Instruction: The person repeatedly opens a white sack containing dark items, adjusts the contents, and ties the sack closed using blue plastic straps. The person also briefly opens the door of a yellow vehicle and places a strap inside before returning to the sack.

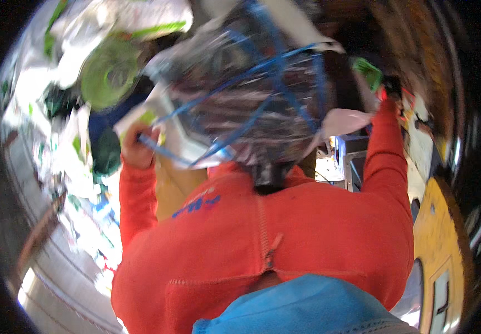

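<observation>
In front of my chest is a large clear plastic bundle, dark inside, crossed by blue straps. At its left edge, my left hand is closed on a blue strap, beside a white flap of the bundle. My right hand is stretched out to the far right. It looks dark and smeared by motion, so its fingers cannot be made out. Right beside it is a small green cup-shaped thing. Whether the hand touches this is unclear. A pinkish-white flap sticks out from the bundle near my right forearm.
White and green plastic bags and scraps pile up on the left. Among them sits a round, translucent green container. At the lower right is a yellow panel. A brown surface runs along the far right.
</observation>
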